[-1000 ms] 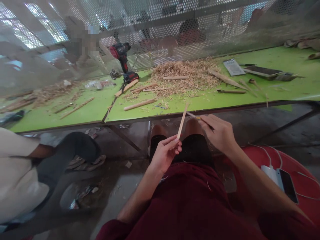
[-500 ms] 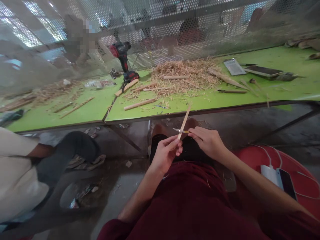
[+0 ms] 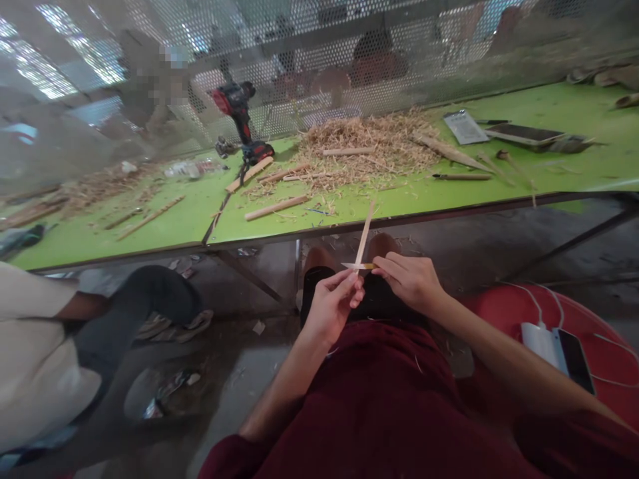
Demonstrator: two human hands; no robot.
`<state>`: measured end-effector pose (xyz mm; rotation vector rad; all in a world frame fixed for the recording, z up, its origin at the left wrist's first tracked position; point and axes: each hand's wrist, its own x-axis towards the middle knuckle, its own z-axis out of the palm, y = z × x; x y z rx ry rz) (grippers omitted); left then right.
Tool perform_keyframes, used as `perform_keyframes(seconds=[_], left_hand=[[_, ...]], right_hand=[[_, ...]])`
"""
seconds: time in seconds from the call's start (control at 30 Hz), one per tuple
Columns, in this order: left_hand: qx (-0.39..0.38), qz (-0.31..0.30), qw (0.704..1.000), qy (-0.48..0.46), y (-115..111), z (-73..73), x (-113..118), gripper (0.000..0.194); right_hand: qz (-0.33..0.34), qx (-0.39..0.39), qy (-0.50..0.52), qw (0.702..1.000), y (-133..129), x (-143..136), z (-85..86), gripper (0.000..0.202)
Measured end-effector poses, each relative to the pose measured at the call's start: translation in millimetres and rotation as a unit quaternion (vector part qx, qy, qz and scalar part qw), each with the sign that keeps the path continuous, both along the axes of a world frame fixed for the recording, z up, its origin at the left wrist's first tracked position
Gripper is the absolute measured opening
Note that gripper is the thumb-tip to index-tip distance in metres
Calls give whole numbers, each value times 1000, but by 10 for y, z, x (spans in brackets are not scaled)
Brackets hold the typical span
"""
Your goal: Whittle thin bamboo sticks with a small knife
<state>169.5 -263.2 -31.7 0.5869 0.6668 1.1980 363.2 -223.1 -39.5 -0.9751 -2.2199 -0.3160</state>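
Observation:
My left hand is closed around the lower end of a thin pale wooden strip, which points up and slightly right toward the table edge. In my right hand is a small knife with a yellowish handle, its blade pointing left and lying across the strip just above my left fingers. Both hands are over my lap, in front of the green table. Wood shavings are heaped on the tabletop beyond them.
A cordless drill stands on the table by a perforated screen. Sticks, a phone and a packet lie around the shavings. At right, a red stool holds a power bank and phone. A seated person is at left.
The knife has slid slightly down the strip, closer to my left fingers. The strip stands a little more upright. The whole view has shifted slightly.

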Motion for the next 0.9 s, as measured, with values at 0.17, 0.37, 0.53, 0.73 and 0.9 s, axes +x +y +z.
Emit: perform_keyframes(seconds=[0.17,0.37,0.53,0.73,0.9], left_hand=[[-4,-5,999,-36,-50,17,-28,18],[-16,4,999,-48,-44,-9,-22,23],[-27,-16,999,-35,-120,16,-34,32],[-37,-49,998,-35,-222,25,-11,34],[-45,-25,998,-41,-132,-1,14,35]], right_hand=[[3,-27,-6,1000,19,-11,50,41],[-10,-46,-8,999,52,-8,-9,39],[-53,-22,42,997,331,226,-36,36],[-118,-18,175,977,565,698,151,41],[-64,-51,195,977,136,443,159,32]])
